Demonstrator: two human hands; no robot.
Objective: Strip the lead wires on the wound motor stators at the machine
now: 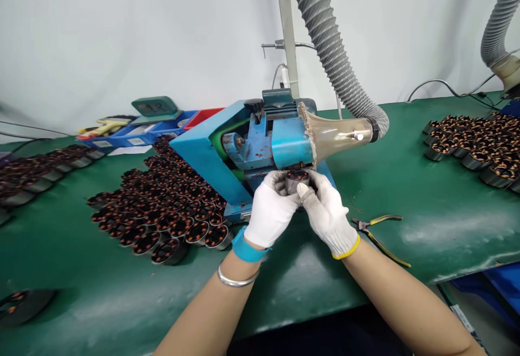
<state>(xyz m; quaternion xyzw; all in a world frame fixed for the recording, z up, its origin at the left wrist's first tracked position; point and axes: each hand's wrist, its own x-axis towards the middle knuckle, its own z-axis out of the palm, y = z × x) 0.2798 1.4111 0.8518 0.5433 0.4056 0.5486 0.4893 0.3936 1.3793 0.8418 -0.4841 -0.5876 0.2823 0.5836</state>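
Between my two gloved hands is a motor stator point(296, 183), a short metal ring with dark insulation and copper windings inside. My left hand point(271, 204), in a white glove, grips its left side. My right hand point(325, 207), in a knit glove with a yellow cuff, closes on its right side, thumb across the front. The stator is held upright at the front of a blue belt-driven machine point(290, 142), just below its round housing. Whether it touches the machine is hidden by my fingers.
Many stators point(158, 209) stand left of the machine, and more stators point(483, 147) at right. Pliers point(377, 231) lie beside my right wrist. A grey hose point(329, 36) joins the clear funnel point(341, 134). Blue bins point(142, 134) and a digital display point(155, 107) sit behind on the green table point(406, 172).
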